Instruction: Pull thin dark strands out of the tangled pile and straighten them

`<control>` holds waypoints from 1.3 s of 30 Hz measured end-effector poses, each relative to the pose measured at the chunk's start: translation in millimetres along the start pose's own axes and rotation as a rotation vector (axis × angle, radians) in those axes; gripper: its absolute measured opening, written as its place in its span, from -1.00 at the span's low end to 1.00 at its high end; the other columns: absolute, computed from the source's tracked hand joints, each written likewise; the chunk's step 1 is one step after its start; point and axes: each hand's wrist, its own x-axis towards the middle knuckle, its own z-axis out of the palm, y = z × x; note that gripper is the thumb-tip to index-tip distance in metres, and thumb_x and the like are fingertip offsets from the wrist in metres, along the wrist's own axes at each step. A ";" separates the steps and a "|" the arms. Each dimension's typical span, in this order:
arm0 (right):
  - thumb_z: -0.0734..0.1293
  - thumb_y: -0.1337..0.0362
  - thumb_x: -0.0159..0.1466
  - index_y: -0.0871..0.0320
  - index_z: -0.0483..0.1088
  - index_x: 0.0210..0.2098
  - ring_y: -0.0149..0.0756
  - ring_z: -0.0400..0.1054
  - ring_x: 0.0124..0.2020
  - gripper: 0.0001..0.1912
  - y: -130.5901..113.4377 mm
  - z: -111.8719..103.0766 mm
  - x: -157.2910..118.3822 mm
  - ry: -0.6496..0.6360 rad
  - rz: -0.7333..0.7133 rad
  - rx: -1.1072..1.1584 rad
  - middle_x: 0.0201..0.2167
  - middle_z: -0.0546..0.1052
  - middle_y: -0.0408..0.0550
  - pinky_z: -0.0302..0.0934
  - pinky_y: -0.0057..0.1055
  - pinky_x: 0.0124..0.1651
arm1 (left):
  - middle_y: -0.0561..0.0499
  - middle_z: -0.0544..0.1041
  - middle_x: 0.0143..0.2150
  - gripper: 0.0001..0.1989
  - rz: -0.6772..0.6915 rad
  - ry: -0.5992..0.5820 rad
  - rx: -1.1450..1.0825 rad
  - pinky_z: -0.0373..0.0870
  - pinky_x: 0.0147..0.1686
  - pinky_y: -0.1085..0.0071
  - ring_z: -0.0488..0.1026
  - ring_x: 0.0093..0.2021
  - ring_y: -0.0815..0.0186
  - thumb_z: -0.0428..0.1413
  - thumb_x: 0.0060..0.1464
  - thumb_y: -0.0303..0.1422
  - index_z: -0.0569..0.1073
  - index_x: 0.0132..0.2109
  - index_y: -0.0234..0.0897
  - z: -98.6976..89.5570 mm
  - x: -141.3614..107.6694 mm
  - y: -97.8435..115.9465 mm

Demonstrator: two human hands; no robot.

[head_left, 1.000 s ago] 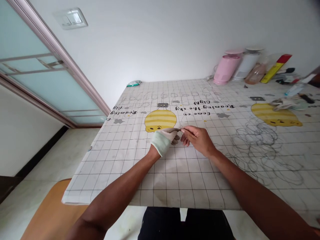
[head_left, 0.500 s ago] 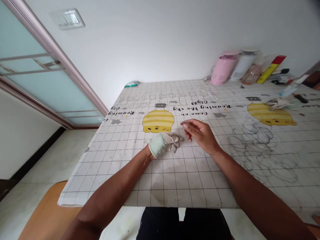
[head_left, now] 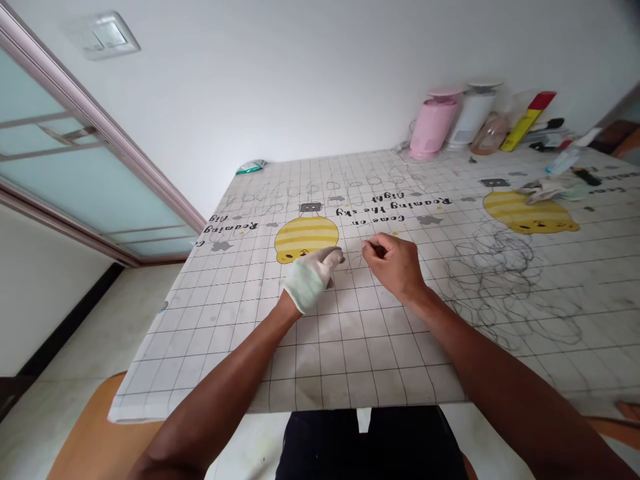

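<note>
My left hand [head_left: 314, 272] wears a thin whitish glove with a pale green cuff. Its fingers are drawn together and point right, over the lower edge of a printed yellow striped figure [head_left: 307, 235]. Bare and closed in a pinch, my right hand [head_left: 396, 265] is a short way to the right, apart from the left. A faint thin strand [head_left: 351, 269] seems to curve between the hands; whether either hand grips it is too fine to tell. Right of my right hand lies a loose tangle of thin dark strands [head_left: 493, 287].
Rows of thin strand loops [head_left: 300, 190] lie along the back of the cloth-covered table [head_left: 350, 360]. A green-white packet [head_left: 251, 167] sits at the back left corner. Back right stand a pink device [head_left: 434, 127], a white one [head_left: 469, 120] and a yellow-red box [head_left: 530, 121]. Another glove [head_left: 555, 187] lies at right.
My hands have moved slightly apart. The right fingers, loosely spread before, are now closed in a pinch. The left hand has shifted left and slightly up, and the camera view has shifted somewhat.
</note>
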 end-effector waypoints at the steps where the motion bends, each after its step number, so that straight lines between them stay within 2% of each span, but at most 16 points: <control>1: 0.34 0.26 0.32 0.12 0.33 -0.53 -0.40 0.23 -0.56 -0.72 0.3 0.2 0.2 0.002 0.018 -0.007 -0.61 0.42 -0.18 0.11 -0.40 -0.45 | 0.07 0.66 -0.25 -0.61 0.018 0.019 0.019 0.47 -0.23 0.45 0.51 -0.45 0.39 0.08 0.31 -0.06 0.62 0.09 -0.13 3.2 -2.8 3.7; 3: 0.35 0.25 0.30 0.12 0.32 -0.54 -0.40 0.22 -0.57 -0.71 -0.5 1.1 -0.3 -0.010 0.056 -0.006 -0.62 0.41 -0.19 0.10 -0.40 -0.46 | 0.10 0.66 -0.24 -0.63 0.016 0.037 0.017 0.47 -0.22 0.49 0.54 -0.41 0.40 0.17 0.25 -0.15 0.61 0.13 -0.12 11.7 -5.8 7.5; 6: 0.37 0.23 0.31 0.13 0.32 -0.56 -0.41 0.19 -0.59 -0.68 -3.4 2.0 -2.5 -0.081 0.149 0.040 -0.65 0.38 -0.21 0.07 -0.40 -0.49 | 0.08 0.65 -0.26 -0.70 -0.034 0.026 -0.047 0.48 -0.28 0.52 0.53 -0.43 0.44 0.13 0.25 -0.26 0.64 0.05 -0.16 21.2 -4.0 5.3; 9: 0.34 0.20 0.36 0.12 0.36 -0.54 -0.39 0.19 -0.60 -0.65 -4.5 -1.5 -2.6 -0.154 0.151 0.055 -0.65 0.37 -0.20 0.09 -0.38 -0.52 | 0.07 0.61 -0.33 -0.73 -0.046 0.009 -0.107 0.47 -0.39 0.52 0.48 -0.48 0.45 0.09 0.28 -0.27 0.66 -0.03 -0.18 18.5 0.2 -1.1; 11: 0.32 0.22 0.39 0.12 0.44 -0.44 -0.31 0.32 -0.51 -0.73 -3.8 -7.5 0.9 -0.113 -0.008 0.008 -0.55 0.47 -0.13 0.23 -0.33 -0.44 | 0.07 0.59 -0.37 -0.74 -0.043 0.004 -0.135 0.44 -0.44 0.52 0.46 -0.50 0.44 0.09 0.27 -0.26 0.65 -0.08 -0.20 11.7 2.1 -3.8; 13: 0.34 0.29 0.38 0.12 0.53 -0.23 -0.12 0.48 -0.22 -0.89 -2.8 -14.9 6.7 -0.068 -0.248 -0.061 -0.26 0.61 0.01 0.40 -0.18 -0.18 | 0.05 0.58 -0.40 -0.76 -0.044 -0.004 -0.130 0.41 -0.48 0.51 0.44 -0.53 0.44 0.10 0.27 -0.25 0.64 -0.16 -0.23 4.2 2.7 -4.4; 14: 0.35 0.33 0.37 0.10 0.54 -0.09 -0.02 0.48 -0.02 -0.85 -2.3 -18.4 9.8 -0.084 -0.363 -0.096 -0.07 0.61 0.07 0.41 -0.06 0.00 | 0.04 0.58 -0.41 -0.76 -0.043 -0.014 -0.114 0.40 -0.49 0.50 0.44 -0.54 0.43 0.11 0.26 -0.24 0.64 -0.19 -0.24 1.0 2.7 -4.2; 16: 0.36 0.41 0.36 0.05 0.52 0.08 0.10 0.32 0.30 -0.67 -1.3 -23.2 15.0 -0.201 -0.549 -0.157 0.22 0.51 0.08 0.26 0.16 0.28 | 0.03 0.58 -0.41 -0.76 -0.034 -0.049 -0.074 0.39 -0.50 0.50 0.44 -0.53 0.42 0.13 0.25 -0.23 0.64 -0.23 -0.25 -4.0 2.4 -3.7; 19: 0.35 0.46 0.39 0.02 0.57 0.02 0.07 0.20 0.42 -0.70 1.9 -23.4 18.1 -0.377 -0.698 -0.205 0.29 0.48 -0.02 0.10 0.25 0.43 | 0.02 0.58 -0.41 -0.77 -0.008 -0.084 -0.031 0.38 -0.50 0.50 0.44 -0.52 0.41 0.13 0.25 -0.25 0.65 -0.23 -0.24 -8.4 2.2 -4.7; 23: 0.36 0.45 0.40 0.01 0.62 -0.16 0.00 0.30 0.36 -0.77 10.2 -16.3 16.2 -0.436 -0.715 -0.153 0.15 0.59 -0.08 0.11 0.25 0.45 | 0.01 0.58 -0.41 -0.78 -0.011 -0.080 -0.038 0.36 -0.54 0.51 0.43 -0.50 0.40 0.14 0.23 -0.27 0.66 -0.23 -0.24 -11.8 3.0 -8.1; 26: 0.33 0.44 0.43 -0.04 0.62 -0.18 -0.02 0.40 0.24 -0.73 15.8 -10.8 13.2 -0.425 -0.676 -0.138 -0.13 0.67 -0.11 0.11 0.31 0.42 | 0.01 0.58 -0.42 -0.79 -0.048 -0.095 -0.048 0.34 -0.55 0.50 0.42 -0.53 0.41 0.14 0.23 -0.27 0.63 -0.27 -0.26 -12.7 3.1 -8.3; 28: 0.29 0.42 0.45 -0.06 0.62 -0.22 -0.03 0.44 0.15 -0.70 17.6 -7.8 10.7 -0.390 -0.653 -0.163 -0.35 0.63 -0.13 0.08 0.36 0.41 | 0.00 0.56 -0.43 -0.78 -0.077 -0.086 -0.066 0.33 -0.56 0.49 0.41 -0.56 0.41 0.14 0.23 -0.27 0.59 -0.31 -0.27 -11.8 3.0 -7.4; 30: 0.28 0.41 0.46 -0.05 0.60 -0.27 -0.03 0.45 0.09 -0.68 17.8 -5.8 8.4 -0.342 -0.633 -0.177 -0.47 0.55 -0.12 0.04 0.37 0.41 | 0.00 0.56 -0.43 -0.77 -0.094 -0.061 -0.089 0.34 -0.57 0.47 0.42 -0.57 0.40 0.13 0.24 -0.26 0.55 -0.34 -0.28 -9.9 2.9 -6.8; 33: 0.28 0.39 0.46 -0.01 0.57 -0.34 -0.09 0.46 -0.04 -0.69 17.1 -5.2 6.6 -0.298 -0.616 -0.166 -0.52 0.48 -0.12 0.02 0.32 0.43 | -0.01 0.57 -0.43 -0.76 -0.108 -0.031 -0.097 0.35 -0.58 0.45 0.42 -0.59 0.39 0.11 0.25 -0.25 0.52 -0.34 -0.27 -7.1 3.2 -7.8; 36: 0.29 0.35 0.46 0.00 0.56 -0.31 -0.18 0.43 -0.20 -0.74 17.4 -7.3 7.3 -0.327 -0.597 -0.152 -0.44 0.52 -0.12 0.08 0.24 0.41 | 0.02 0.57 -0.42 -0.75 -0.099 -0.003 -0.060 0.33 -0.56 0.45 0.42 -0.59 0.39 0.08 0.28 -0.24 0.53 -0.31 -0.24 -6.3 3.2 -12.0; 39: 0.33 0.30 0.45 0.01 0.57 -0.27 -0.22 0.38 -0.28 -0.81 17.4 -9.7 8.3 -0.370 -0.583 -0.127 -0.39 0.55 -0.11 0.10 0.20 0.39 | 0.04 0.53 -0.45 -0.75 -0.024 0.013 0.001 0.30 -0.52 0.46 0.40 -0.53 0.38 0.08 0.29 -0.22 0.57 -0.28 -0.20 -7.0 2.3 -18.0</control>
